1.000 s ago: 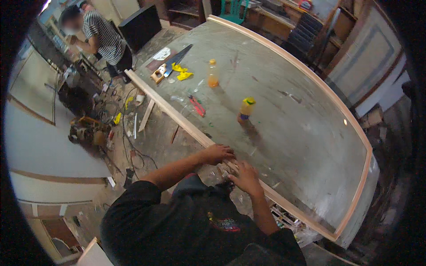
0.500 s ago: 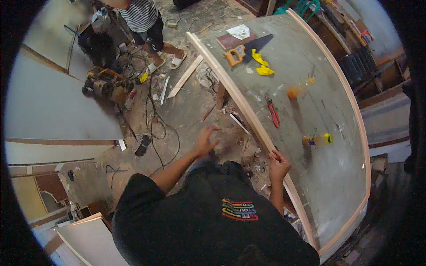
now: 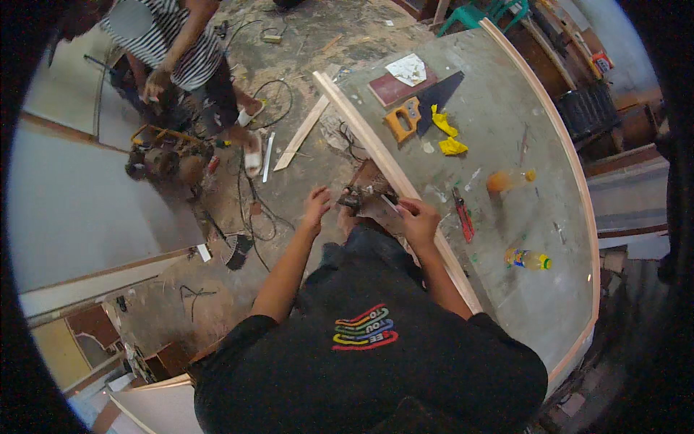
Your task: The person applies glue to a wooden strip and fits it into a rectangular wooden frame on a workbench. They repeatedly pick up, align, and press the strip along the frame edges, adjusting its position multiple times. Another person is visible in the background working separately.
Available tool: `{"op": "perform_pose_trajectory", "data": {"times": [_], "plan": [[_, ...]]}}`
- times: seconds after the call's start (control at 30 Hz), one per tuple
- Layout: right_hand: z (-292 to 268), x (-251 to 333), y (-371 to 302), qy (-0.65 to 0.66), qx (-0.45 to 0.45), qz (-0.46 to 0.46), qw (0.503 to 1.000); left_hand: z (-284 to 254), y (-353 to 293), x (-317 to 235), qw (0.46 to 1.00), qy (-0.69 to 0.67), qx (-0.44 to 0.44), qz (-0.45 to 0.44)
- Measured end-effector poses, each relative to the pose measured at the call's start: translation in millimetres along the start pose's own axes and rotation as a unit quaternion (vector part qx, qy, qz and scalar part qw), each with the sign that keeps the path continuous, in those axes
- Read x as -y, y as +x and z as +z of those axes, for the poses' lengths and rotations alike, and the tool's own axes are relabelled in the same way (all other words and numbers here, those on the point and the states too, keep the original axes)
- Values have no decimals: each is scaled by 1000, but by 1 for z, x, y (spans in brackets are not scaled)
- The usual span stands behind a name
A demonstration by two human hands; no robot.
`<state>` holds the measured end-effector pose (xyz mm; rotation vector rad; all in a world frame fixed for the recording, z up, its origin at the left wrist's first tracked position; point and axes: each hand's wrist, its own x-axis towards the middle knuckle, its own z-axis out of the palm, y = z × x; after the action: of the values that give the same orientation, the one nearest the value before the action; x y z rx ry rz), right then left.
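My left hand point(image 3: 316, 210) hangs in the air over the floor, its fingers loosely bent and apart, with nothing in it. My right hand point(image 3: 421, 223) is at the near-left edge of the table, its fingers closed over the long wooden strip point(image 3: 369, 141) that runs along that edge; what its fingertips do on the far side is partly hidden. On the grey tabletop point(image 3: 520, 224) beside this hand lie red-handled pliers point(image 3: 463, 217). Farther up the top lies a handsaw point(image 3: 406, 120) with a yellow handle, next to crumpled yellow scraps point(image 3: 450, 137).
Two plastic bottles, one orange point(image 3: 506, 181) and one yellow-capped point(image 3: 528, 259), lie on the table. Another wooden strip point(image 3: 553, 108) borders its far side. A person in a striped shirt point(image 3: 170, 43) stands at upper left by a machine point(image 3: 170, 159). Cables point(image 3: 253, 195) and offcuts litter the floor.
My right hand has moved forward along the wooden strip. My left hand has shifted slightly left and forward. The other person has come nearer and bends over the machine.
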<state>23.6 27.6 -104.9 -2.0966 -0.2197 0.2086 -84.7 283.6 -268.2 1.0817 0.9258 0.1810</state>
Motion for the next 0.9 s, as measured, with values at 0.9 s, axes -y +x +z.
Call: {"op": "perform_pose_trajectory", "data": {"times": [0.9], "plan": [[144, 96, 235, -86, -15, 48, 995, 84, 255, -210, 981, 50, 19, 189]]}}
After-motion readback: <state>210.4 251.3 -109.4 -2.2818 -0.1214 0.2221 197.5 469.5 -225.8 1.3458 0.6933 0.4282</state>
